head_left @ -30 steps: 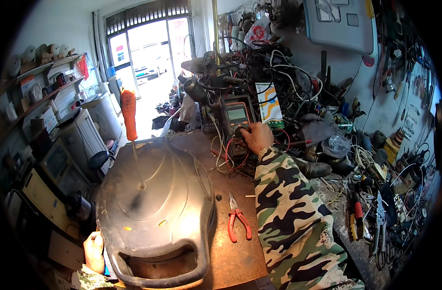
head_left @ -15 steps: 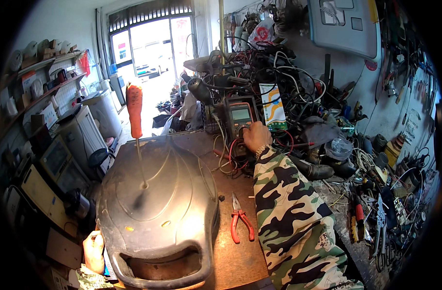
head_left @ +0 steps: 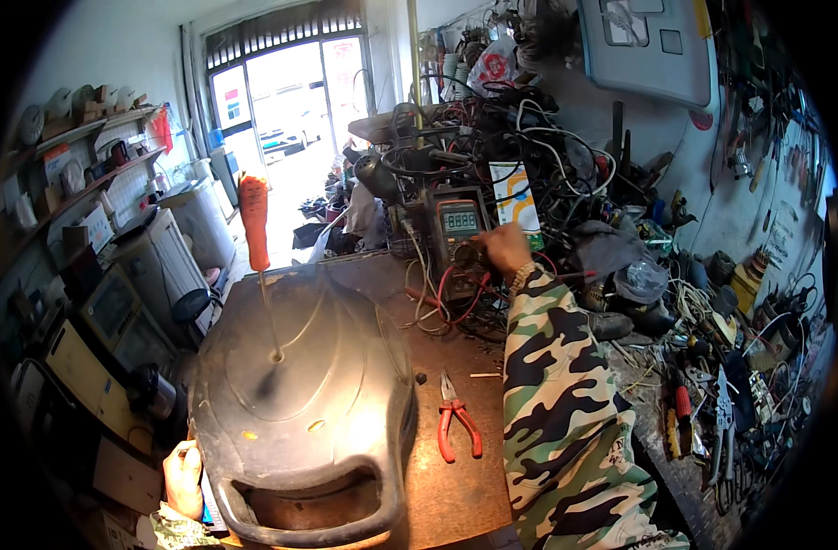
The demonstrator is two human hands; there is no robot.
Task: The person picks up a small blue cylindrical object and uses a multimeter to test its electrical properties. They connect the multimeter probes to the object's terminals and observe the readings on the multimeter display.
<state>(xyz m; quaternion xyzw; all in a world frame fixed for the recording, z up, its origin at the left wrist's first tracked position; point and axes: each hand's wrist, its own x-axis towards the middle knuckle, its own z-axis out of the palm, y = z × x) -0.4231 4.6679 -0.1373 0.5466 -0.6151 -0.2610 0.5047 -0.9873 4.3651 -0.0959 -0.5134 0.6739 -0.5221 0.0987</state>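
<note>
I see one scuffed black shell [head_left: 318, 376] up close and one multimeter [head_left: 458, 220] beyond it
By the shell's near left edge I have the left hand [head_left: 182, 478], fingers curled beside one partly hidden blue-and-white object [head_left: 214, 515]; I cannot tell what they grip. The shell is domed plastic with curved ridges and one wide handle opening. To its right lies one pair of red-handled metal pliers [head_left: 452, 410] on the brown tabletop [head_left: 456, 500]. One orange-handled screwdriver [head_left: 253, 225] stands on its crown. Beyond its right side, the right hand [head_left: 507, 248] reaches the boxy meter's round dial, fingers bunched; whether they pinch it I cannot tell
</note>
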